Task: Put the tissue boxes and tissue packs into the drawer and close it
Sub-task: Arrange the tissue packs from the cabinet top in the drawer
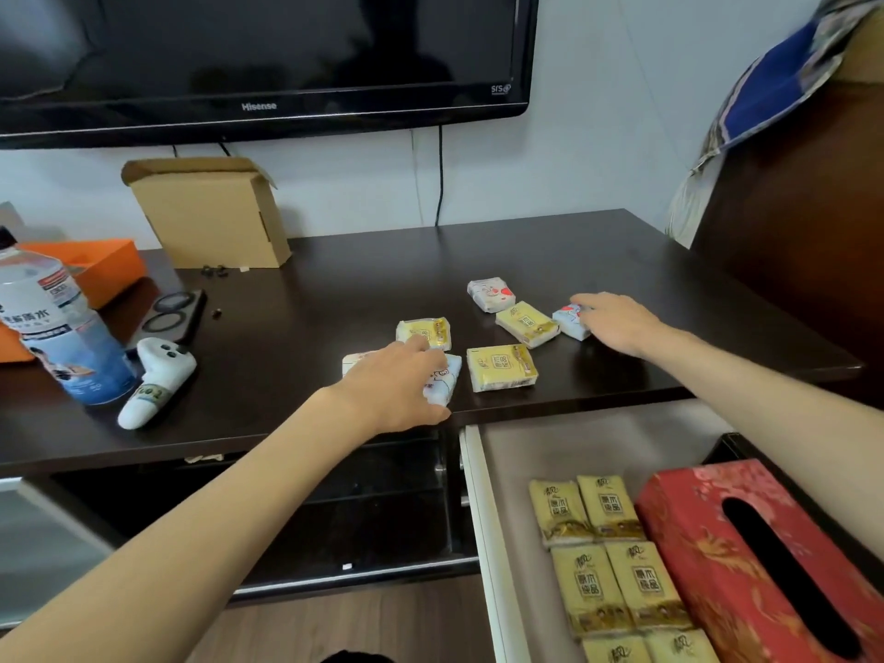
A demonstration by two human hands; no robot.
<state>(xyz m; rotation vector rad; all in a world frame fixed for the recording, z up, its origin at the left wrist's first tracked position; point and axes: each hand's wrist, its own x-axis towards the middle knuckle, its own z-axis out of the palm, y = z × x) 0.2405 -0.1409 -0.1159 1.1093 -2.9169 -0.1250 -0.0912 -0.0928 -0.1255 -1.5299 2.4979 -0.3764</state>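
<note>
Several small tissue packs lie on the dark tabletop [335, 289]. My left hand [392, 385] rests on a white pack [445, 385], fingers curled over it, with a yellow pack [425, 331] just beyond. My right hand [617, 323] touches a white and blue pack [569, 322] at its fingertips. Between the hands lie two yellow packs [501, 367] [526, 323] and a white pack with red print [491, 293]. Below at the right, the open drawer [483, 519] holds several yellow packs [607, 557] and a red tissue box [765, 562].
A water bottle [57, 327], a white controller [158, 380], a dark tray [172, 313], an orange box [95, 265] and a cardboard box [210, 212] stand at the left and back. A television [258, 59] hangs above. A wooden cabinet [803, 232] stands at the right.
</note>
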